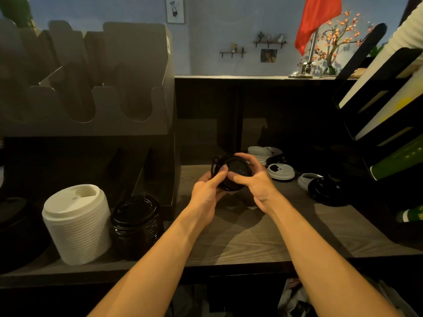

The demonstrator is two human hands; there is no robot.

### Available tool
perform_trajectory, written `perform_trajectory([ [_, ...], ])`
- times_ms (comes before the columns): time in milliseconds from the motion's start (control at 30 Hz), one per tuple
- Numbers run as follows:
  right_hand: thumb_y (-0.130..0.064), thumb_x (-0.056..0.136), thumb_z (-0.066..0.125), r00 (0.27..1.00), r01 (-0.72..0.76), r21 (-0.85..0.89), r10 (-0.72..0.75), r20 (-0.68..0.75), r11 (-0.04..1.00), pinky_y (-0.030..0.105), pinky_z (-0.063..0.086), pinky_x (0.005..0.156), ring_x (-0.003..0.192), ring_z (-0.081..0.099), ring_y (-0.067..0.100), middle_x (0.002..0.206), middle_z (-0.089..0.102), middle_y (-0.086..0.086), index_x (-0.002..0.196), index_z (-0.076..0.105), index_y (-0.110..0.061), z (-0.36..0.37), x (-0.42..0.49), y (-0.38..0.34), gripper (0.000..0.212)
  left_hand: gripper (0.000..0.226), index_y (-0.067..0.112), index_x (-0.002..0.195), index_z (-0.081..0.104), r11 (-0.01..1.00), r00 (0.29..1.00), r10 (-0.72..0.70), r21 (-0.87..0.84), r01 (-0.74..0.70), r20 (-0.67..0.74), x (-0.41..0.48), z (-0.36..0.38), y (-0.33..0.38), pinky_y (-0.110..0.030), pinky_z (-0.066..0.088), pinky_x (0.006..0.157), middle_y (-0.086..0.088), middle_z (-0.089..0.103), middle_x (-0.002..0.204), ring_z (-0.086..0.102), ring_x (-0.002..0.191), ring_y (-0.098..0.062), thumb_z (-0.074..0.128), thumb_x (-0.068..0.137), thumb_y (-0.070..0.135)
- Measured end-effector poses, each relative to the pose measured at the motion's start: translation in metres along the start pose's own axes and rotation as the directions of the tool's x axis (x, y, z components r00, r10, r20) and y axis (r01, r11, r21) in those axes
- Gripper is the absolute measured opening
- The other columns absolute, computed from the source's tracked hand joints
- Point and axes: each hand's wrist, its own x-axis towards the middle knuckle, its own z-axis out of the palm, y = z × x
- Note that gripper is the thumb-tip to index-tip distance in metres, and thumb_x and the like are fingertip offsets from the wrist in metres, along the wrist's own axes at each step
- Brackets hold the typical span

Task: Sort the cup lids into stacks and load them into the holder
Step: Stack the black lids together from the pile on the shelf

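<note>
Fingers (218,177) of both hands curl round a few nested black lids (237,171), held over the worktop (240,236).
Left hand (207,189) and right hand (259,185) clasp the rim from opposite sides, thumbs on top. The standing black stack (136,223) lies down-left of the fingers, nearer the left hand. Loose lids (281,172) lie just right of them, and the holder (91,92) stands up-left.

white lid stack (76,223) — black lid stack (136,223) — red flag (317,17), wood-grain counter (240,239).
</note>
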Motion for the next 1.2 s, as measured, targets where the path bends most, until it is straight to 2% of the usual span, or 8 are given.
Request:
perform_trajectory([
  [400,-0.024,0.101,0.058,0.985,-0.023,-0.097,0.006,-0.173,0.995,0.035,0.056,0.092,0.107,0.066,0.018,0.109,0.070,-0.003,0.115,0.066,-0.022,0.010,0.009,0.012,0.015,0.024,0.021,0.108,0.070,0.988,0.955,0.124,0.119,-0.095,-0.271,0.002,0.002,-0.004,-0.028,0.052,0.082,0.002,0.073,0.099,0.067,0.094,-0.013,0.078,0.087,0.013],
  [467,-0.027,0.101,0.058,0.969,0.046,-0.543,-0.168,-0.178,0.839,0.033,0.050,0.095,0.118,0.057,0.020,0.123,0.059,-0.002,0.122,0.059,-0.026,0.009,0.016,0.022,0.021,0.033,0.019,0.121,0.069,0.973,0.903,0.189,0.194,-0.121,-0.386,0.007,-0.003,-0.005,-0.024,0.046,0.078,0.008,0.068,0.097,0.062,0.093,-0.007,0.077,0.089,0.016],
  [533,-0.027,0.096,0.064,0.976,0.029,-0.864,-0.199,-0.084,0.503,0.033,0.040,0.107,0.136,0.041,0.021,0.144,0.044,0.002,0.141,0.048,-0.027,0.006,0.023,0.029,0.048,0.042,0.017,0.131,0.065,0.975,0.859,0.198,0.188,-0.122,-0.473,0.010,-0.009,-0.004,-0.027,0.047,0.083,0.006,0.067,0.105,0.063,0.106,-0.016,0.075,0.091,0.017],
  [667,-0.050,0.096,0.058,0.997,-0.034,-0.964,0.071,-0.016,0.265,0.045,0.014,0.123,0.154,0.004,0.027,0.169,0.003,0.001,0.159,0.018,-0.032,0.006,0.030,0.034,0.077,0.049,0.016,0.143,0.054,0.973,0.821,0.196,0.211,-0.095,-0.536,0.014,-0.014,-0.007,-0.031,0.044,0.091,-0.006,0.061,0.135,0.056,0.128,-0.026,0.068,0.096,0.019],
  [767,-0.061,0.097,0.048,0.990,-0.026,-0.981,0.143,0.002,0.193,0.046,0.014,0.122,0.154,0.006,0.029,0.169,0.002,0.004,0.152,0.037,-0.029,0.007,0.033,0.036,0.065,0.050,0.018,0.146,0.049,0.917,0.826,0.272,0.393,-0.067,-0.493,0.013,-0.010,-0.010,-0.031,0.044,0.089,-0.008,0.057,0.138,0.056,0.124,-0.026,0.064,0.099,0.023],
  [933,-0.057,0.086,0.069,0.989,-0.102,-0.949,0.135,-0.064,0.300,0.041,0.045,0.101,0.127,0.049,0.027,0.141,0.050,0.006,0.126,0.052,-0.024,0.006,0.034,0.032,0.055,0.045,0.015,0.141,0.050,0.832,0.817,0.352,0.553,-0.049,-0.457,0.014,0.000,-0.011,-0.037,0.049,0.090,-0.012,0.060,0.132,0.059,0.112,-0.026,0.063,0.099,0.027],
  [1067,-0.039,0.077,0.085,0.983,-0.107,-0.689,-0.027,-0.181,0.717,0.029,0.045,0.091,0.116,0.055,0.014,0.127,0.058,-0.003,0.124,0.051,-0.027,-0.003,0.028,0.020,0.060,0.048,0.017,0.143,0.048,0.847,0.802,0.317,0.531,0.001,-0.507,0.022,0.006,-0.012,-0.040,0.046,0.101,-0.008,0.059,0.133,0.057,0.125,-0.030,0.063,0.099,0.030],
  [1200,-0.015,0.068,0.092,0.992,0.107,-0.388,-0.124,-0.020,0.916,0.027,0.046,0.102,0.120,0.053,0.002,0.127,0.059,-0.013,0.127,0.051,-0.031,-0.005,0.023,0.017,0.073,0.030,0.013,0.125,0.064,0.931,0.841,0.219,0.363,-0.029,-0.495,0.040,-0.002,-0.007,-0.042,0.049,0.101,-0.009,0.068,0.123,0.062,0.118,-0.028,0.067,0.096,0.021],
])
